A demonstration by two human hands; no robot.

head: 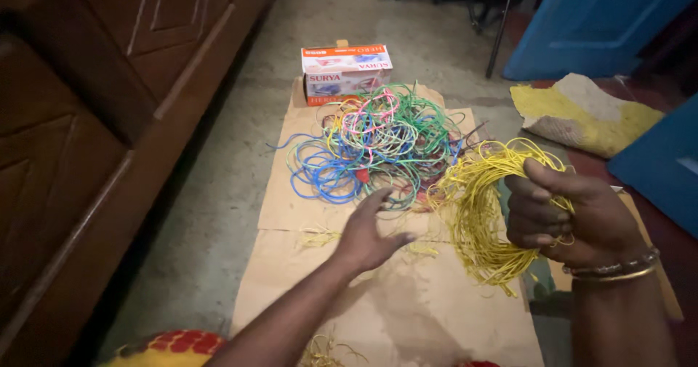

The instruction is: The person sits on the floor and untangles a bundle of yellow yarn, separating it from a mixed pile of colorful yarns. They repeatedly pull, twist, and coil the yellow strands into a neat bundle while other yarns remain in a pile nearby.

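- My right hand is clenched around a coil of yellow wire, fingers wrapped over the top of the loop, and holds it up above the floor on the right side of the view.
- The yellow loops hang down and to the left from that grip, with loose ends fraying out at the bottom.
- My left hand is released, fingers spread and holding nothing, hovering over the brown paper sheet just left of the yellow coil.
- I see a tangled heap of wires in blue, green, pink and pale colours lying on the paper beyond my left hand, near the yellow coil.
- A cardboard box in orange and white stands at the far edge of the paper, touching or just behind the heap.
- A few short yellow scraps lie on the paper beside my left hand.
- A dark wooden cabinet runs along the left, and a yellow and grey cloth lies on the floor at the right, well apart from the heap.
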